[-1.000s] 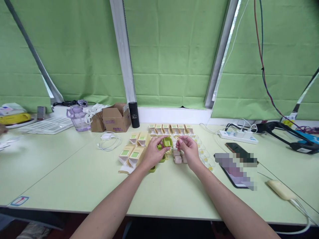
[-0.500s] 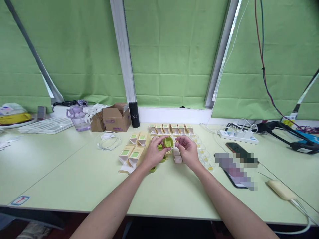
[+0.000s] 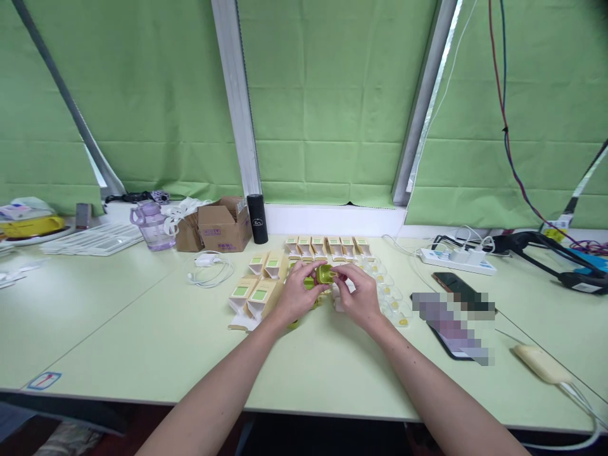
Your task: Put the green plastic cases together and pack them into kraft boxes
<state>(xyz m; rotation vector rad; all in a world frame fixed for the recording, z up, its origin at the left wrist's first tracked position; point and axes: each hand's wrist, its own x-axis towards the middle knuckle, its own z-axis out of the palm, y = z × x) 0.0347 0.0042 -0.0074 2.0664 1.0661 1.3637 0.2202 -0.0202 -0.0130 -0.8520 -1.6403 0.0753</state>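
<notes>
My left hand (image 3: pixel 300 292) is closed around a small green square cup (image 3: pixel 325 274), with the cup's open side tilted towards me. My right hand (image 3: pixel 357 292) pinches a small yellowish piece (image 3: pixel 334 274) against the right side of the cup; its exact kind is too small to make out. Under and behind the left hand, more green cups (image 3: pixel 308 283) are partly hidden. Pale blocks under my right hand are mostly covered by it. To its right lie several clear plastic pieces with yellow centres (image 3: pixel 403 322).
Open cream boxes with green labels (image 3: pixel 259 295) stand left of my hands, and a row of them (image 3: pixel 334 247) lies behind. A black cylinder (image 3: pixel 257 219) and a cardboard box (image 3: pixel 224 227) are at the back. Phones (image 3: pixel 463 292) and a power strip (image 3: pixel 456 261) lie on the right.
My right hand has moved left to the cup, bringing the yellowish piece to its edge. My left hand still holds the cup. The view has shifted slightly.
</notes>
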